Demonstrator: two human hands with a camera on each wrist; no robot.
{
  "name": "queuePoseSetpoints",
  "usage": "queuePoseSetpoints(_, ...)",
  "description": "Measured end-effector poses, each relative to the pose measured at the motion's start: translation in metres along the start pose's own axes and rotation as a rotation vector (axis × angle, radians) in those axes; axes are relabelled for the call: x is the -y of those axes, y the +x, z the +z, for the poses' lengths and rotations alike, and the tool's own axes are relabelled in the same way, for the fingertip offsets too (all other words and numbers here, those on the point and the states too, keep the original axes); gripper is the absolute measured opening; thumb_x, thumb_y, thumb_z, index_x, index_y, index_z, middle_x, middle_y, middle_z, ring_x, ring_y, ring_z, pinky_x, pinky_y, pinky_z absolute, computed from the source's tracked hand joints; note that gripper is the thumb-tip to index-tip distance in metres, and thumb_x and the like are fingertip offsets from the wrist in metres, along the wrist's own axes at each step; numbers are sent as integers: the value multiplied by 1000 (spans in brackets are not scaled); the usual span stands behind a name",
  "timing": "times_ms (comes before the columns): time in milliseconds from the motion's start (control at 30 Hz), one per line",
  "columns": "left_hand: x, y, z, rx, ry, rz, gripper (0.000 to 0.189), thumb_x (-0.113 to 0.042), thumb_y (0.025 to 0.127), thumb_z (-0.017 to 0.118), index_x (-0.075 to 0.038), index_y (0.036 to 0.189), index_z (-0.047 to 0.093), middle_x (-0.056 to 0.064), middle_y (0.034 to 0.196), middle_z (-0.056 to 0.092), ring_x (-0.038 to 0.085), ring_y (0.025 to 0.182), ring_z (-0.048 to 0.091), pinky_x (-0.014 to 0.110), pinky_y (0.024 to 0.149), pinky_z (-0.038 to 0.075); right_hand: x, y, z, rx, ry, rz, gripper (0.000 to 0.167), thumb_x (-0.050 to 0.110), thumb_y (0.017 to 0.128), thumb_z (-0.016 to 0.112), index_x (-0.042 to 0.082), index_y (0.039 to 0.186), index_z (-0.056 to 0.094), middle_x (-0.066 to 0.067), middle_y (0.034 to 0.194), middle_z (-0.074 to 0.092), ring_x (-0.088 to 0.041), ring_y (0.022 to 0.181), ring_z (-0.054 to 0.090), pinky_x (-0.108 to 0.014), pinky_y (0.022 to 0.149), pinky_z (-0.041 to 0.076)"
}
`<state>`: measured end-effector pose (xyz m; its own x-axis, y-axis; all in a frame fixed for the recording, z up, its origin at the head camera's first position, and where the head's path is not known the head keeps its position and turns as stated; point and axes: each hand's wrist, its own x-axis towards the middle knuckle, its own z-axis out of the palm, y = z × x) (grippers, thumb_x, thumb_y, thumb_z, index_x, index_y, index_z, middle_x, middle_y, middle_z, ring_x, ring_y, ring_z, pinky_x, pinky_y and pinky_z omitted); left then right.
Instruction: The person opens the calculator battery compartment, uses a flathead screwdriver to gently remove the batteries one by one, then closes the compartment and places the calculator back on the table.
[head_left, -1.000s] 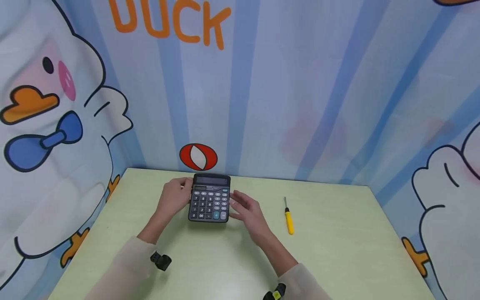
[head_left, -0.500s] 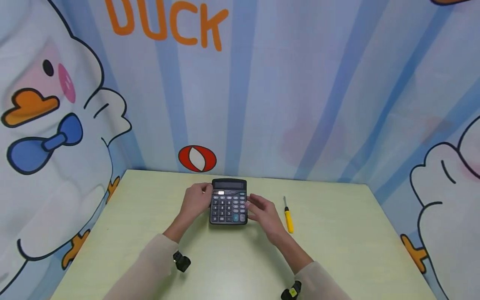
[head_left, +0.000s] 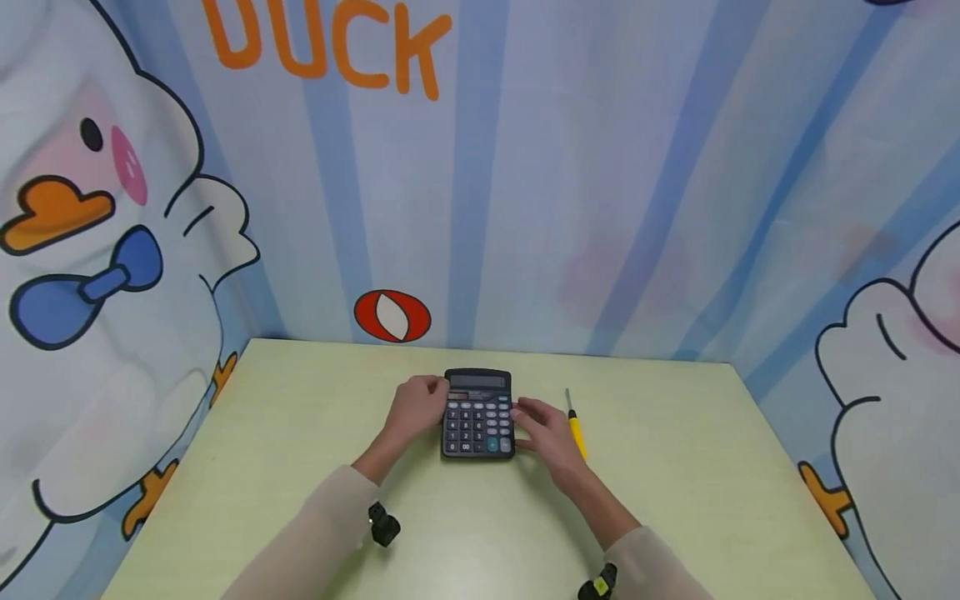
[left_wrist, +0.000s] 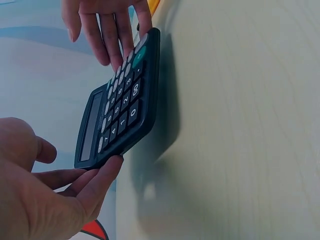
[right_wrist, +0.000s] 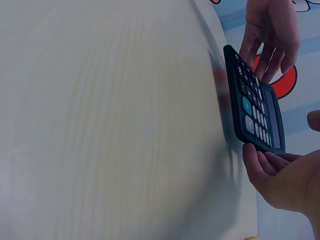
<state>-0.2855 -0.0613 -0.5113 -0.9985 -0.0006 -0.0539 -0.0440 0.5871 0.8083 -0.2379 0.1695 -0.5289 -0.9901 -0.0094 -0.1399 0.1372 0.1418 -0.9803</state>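
A black desk calculator (head_left: 477, 414) with grey and teal keys is held between both hands, its keys and display facing up. A shadow gap in the left wrist view shows its near edge raised above the table. My left hand (head_left: 418, 406) supports the left side near the display; in the left wrist view, its extended fingers (left_wrist: 102, 182) touch the edge from below, thumb apart. Along the right side lies my right hand (head_left: 551, 437), its fairly straight fingers (right_wrist: 255, 165) touching the edge and its thumb away from the calculator (right_wrist: 252, 102).
A screwdriver (head_left: 575, 429) with a yellow handle lies just right of the right hand, partly hidden by it. The pale table (head_left: 300, 417) ends at a blue striped cloth (head_left: 540, 208) printed with ducks.
Both hands have carried the calculator to the right and slightly toward me, close to the screwdriver. The screwdriver has stayed in place.
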Motion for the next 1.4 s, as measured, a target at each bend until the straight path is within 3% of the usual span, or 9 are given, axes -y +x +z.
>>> queuePoseSetpoints(300, 0, 3, 15, 21, -11, -19, 50, -30, 107, 48, 2, 139, 67, 20, 138, 68, 36, 126, 65, 51, 106, 53, -7, 2, -4, -33, -89, 15, 52, 20, 109, 60, -6, 153, 49, -24, 149, 58, -38, 131, 62, -39, 90, 62)
queuePoseSetpoints(467, 3, 7, 21, 20, -27, -28, 51, -32, 107, 47, 2, 140, 67, 19, 139, 68, 36, 128, 64, 50, 106, 52, -7, 5, -8, -31, -82, 36, 52, 21, 109, 59, -6, 153, 48, -24, 146, 59, -38, 131, 61, -40, 90, 62)
queuePoseSetpoints(733, 4, 8, 23, 38, -37, -84, 51, -32, 107, 47, 2, 139, 67, 19, 135, 70, 33, 116, 67, 49, 102, 54, -9, 4, -8, -39, -87, 74, 52, 22, 109, 60, -5, 152, 50, -24, 145, 60, -38, 130, 62, -39, 89, 62)
queuePoseSetpoints(1067, 3, 4, 23, 36, -16, -88, 49, -30, 107, 49, 4, 136, 69, 19, 131, 71, 32, 113, 67, 49, 100, 56, -8, 0, -7, 0, -117, 96, 53, 23, 109, 61, -6, 152, 50, -24, 148, 58, -38, 133, 60, -40, 92, 61)
queuePoseSetpoints(1400, -4, 5, 25, 74, 2, -104, 50, -33, 109, 51, 5, 138, 67, 16, 120, 73, 25, 97, 67, 38, 83, 60, -7, -1, -7, 6, -166, 105, 55, 26, 109, 61, -5, 153, 50, -23, 148, 58, -35, 130, 62, -40, 93, 61)
